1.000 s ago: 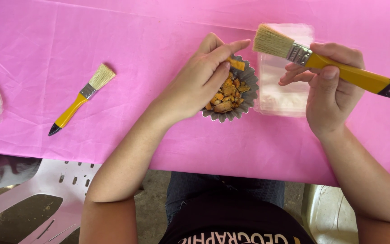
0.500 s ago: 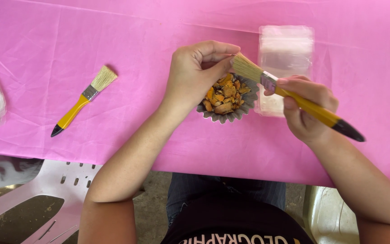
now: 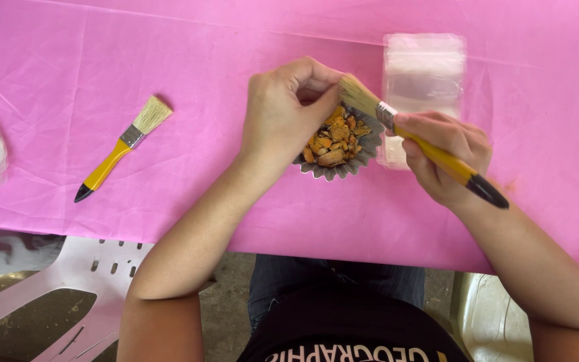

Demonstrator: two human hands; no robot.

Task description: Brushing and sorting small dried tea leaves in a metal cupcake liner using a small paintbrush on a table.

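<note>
Left hand (image 3: 283, 117) curls its fingers closed over a fluted foil cup (image 3: 338, 144) of orange-brown chips; whether it pinches one I cannot tell. Right hand (image 3: 447, 154), just beside it, grips a yellow-handled brush (image 3: 410, 134), bristles touching the left fingertips above the cup.

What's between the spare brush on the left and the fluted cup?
In the head view, mostly bare pink tablecloth, then the left hand, which hangs over the fluted cup's left edge. Nothing else lies between it and the spare brush.
</note>
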